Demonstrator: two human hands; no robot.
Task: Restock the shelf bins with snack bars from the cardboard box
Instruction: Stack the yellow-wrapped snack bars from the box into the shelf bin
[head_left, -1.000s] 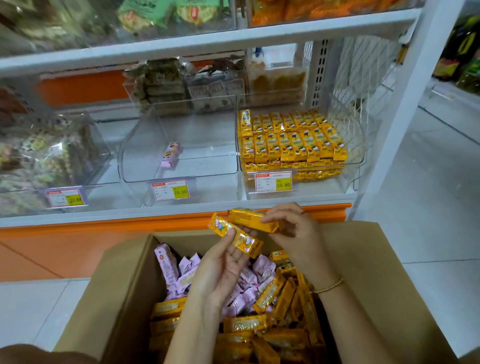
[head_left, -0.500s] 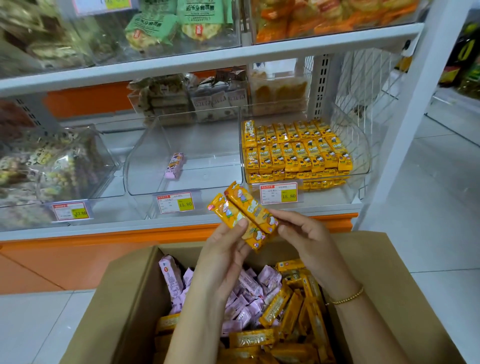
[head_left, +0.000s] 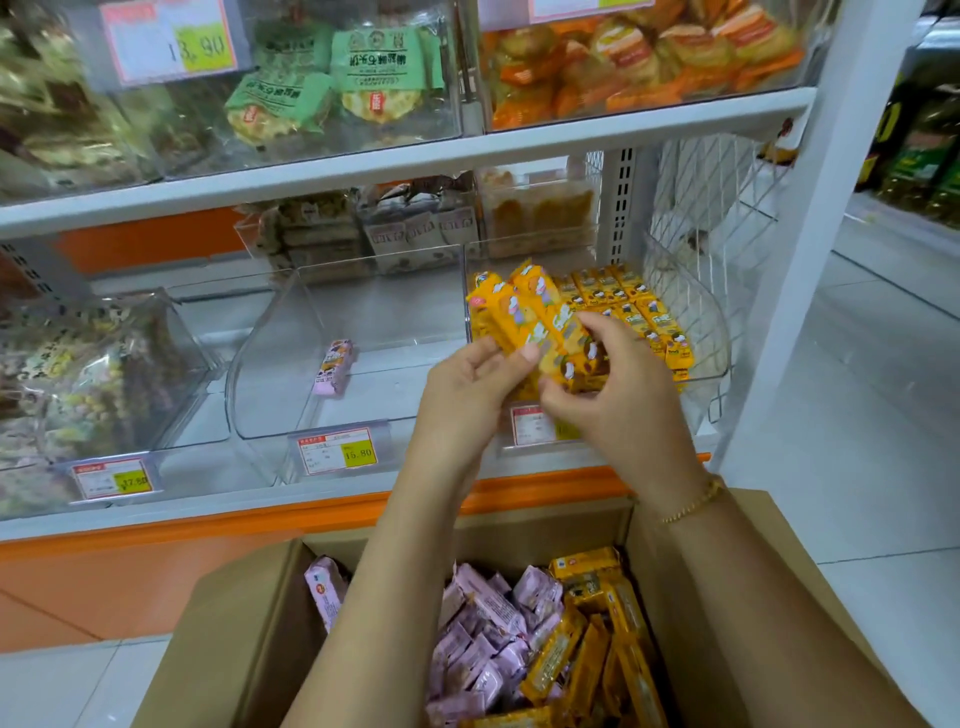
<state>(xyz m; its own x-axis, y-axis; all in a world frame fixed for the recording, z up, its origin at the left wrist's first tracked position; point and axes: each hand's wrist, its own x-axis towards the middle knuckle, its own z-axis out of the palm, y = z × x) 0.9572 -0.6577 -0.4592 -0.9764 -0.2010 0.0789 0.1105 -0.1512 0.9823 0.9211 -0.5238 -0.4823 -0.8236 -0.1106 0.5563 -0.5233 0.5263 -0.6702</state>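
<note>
Held bars: a small bundle of yellow held bars (head_left: 527, 312), raised in front of the right bin (head_left: 719, 358) near its front edge, not yet laid in.
Left grip: left grip (head_left: 467, 384) pinching the bundle, thumb pressed on its face, fingers behind.
Right grip: right grip (head_left: 623, 395) curled round the lower ends of the same bundle.
Right bin: rows of binned bars (head_left: 639, 306) in the same yellow wrapper across its floor; judged partly stocked, with room for more.
Middle bin: middle bin (head_left: 270, 364) holding a single pink bar (head_left: 335, 366); judged the larger job left.
Box: box (head_left: 234, 623) below the hands, open, with a heap of pink stock (head_left: 483, 623) on the left and yellow stock (head_left: 587, 634) on the right.
Progress: judged early to midway, with the yellow restock under way, pink hardly begun and plenty in the box.
Middle tag: middle tag (head_left: 337, 451) reading 15.80 on a yellow patch; small print above unreadable.
Left tag: left tag (head_left: 111, 479) ending in .80; first digits unclear.
Right tag: right tag (head_left: 527, 423) mostly hidden behind the hands.
Top tag: top tag (head_left: 171, 44) blurred; digits not reliably readable.
Wrappers: cartoon figures on the yellow bars, text too small; Chinese characters on the green packs (head_left: 332, 78) on the upper shelf, not legible enough to give a brand.
</note>
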